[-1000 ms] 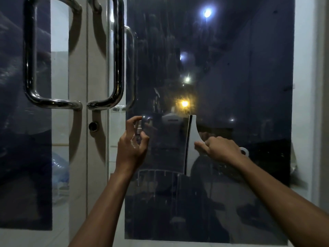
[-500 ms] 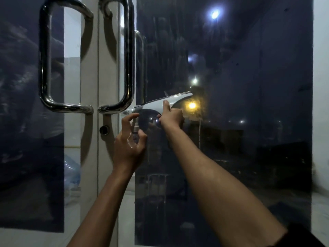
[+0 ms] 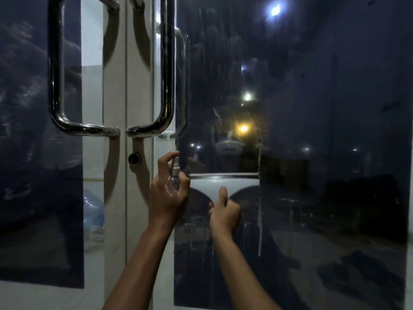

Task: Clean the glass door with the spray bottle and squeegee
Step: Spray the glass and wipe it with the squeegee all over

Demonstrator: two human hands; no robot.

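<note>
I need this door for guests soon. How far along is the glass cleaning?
Partway. Done: the glass door is wet, with drips and run streaks below the squeegee. In hand: the right hand holds the squeegee with its blade level against the pane, and the left hand grips the spray bottle. Left: streaks above and below the blade.

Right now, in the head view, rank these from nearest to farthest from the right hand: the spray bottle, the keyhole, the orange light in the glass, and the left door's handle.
From the right hand:
1. Spray bottle, just left, in the left hand.
2. Orange light, above, slightly right.
3. Keyhole, up-left on the frame.
4. Left door's handle, far upper left.
</note>
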